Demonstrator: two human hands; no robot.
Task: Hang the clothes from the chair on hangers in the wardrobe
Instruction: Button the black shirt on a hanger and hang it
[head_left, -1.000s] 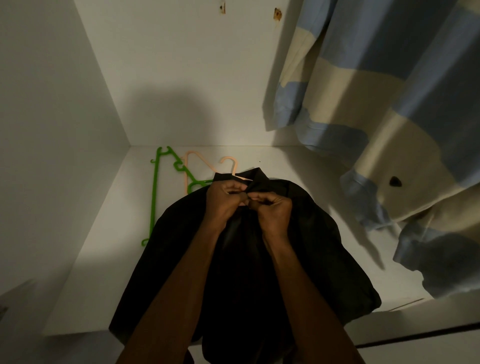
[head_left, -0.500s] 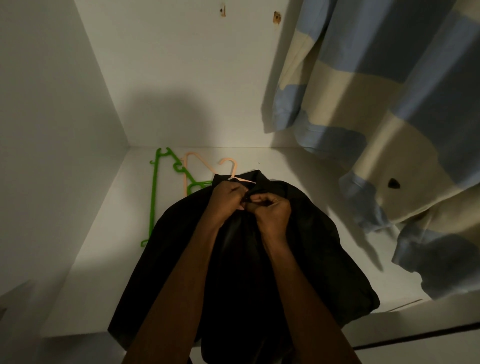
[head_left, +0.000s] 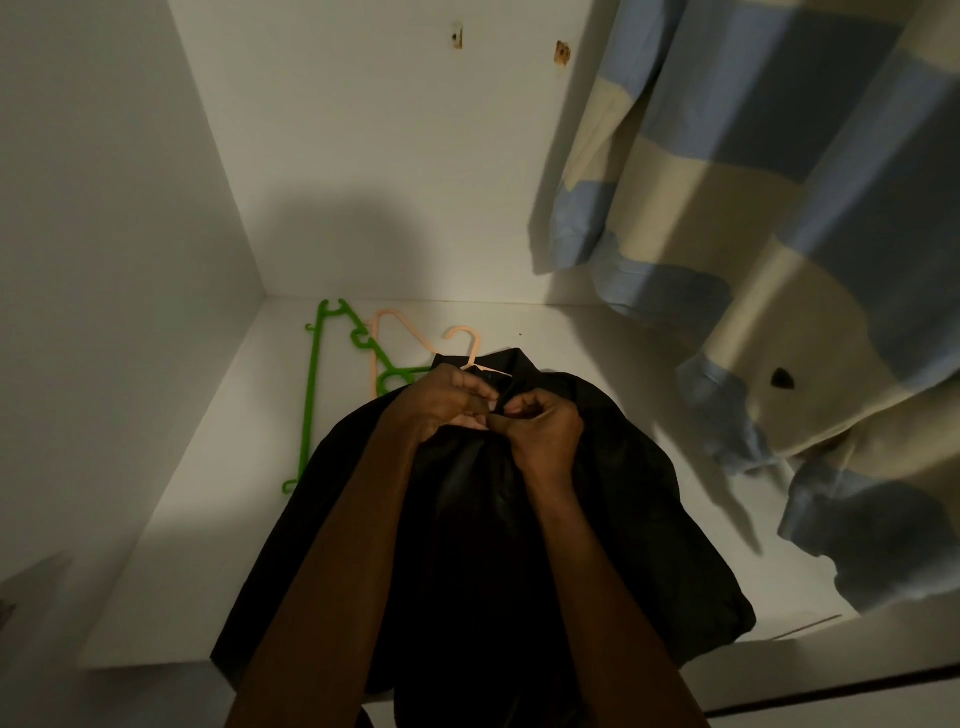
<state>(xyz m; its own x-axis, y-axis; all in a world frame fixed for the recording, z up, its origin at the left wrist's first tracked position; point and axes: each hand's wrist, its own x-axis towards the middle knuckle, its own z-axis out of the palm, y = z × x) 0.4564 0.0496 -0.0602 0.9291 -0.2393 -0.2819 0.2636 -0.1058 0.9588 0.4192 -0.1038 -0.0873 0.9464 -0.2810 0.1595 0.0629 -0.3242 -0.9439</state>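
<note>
A black shirt (head_left: 597, 519) lies spread on the white wardrobe floor (head_left: 182, 545), its collar toward the back wall. A peach hanger's hook (head_left: 465, 340) pokes out past the collar; the rest of that hanger is hidden in the shirt. My left hand (head_left: 441, 402) and my right hand (head_left: 545, 428) meet just below the collar, both pinching the black fabric at the front opening with curled fingers. My forearms cover the middle of the shirt.
A green hanger (head_left: 314, 395) and a second peach hanger (head_left: 387, 332) lie on the floor to the left of the shirt. A blue-and-cream striped garment (head_left: 779, 234) hangs at the right, reaching low. White walls close in at the left and back.
Both hands stay at the collar, the fingers shifting slightly on the fabric. The shirt and hangers lie where they were.
</note>
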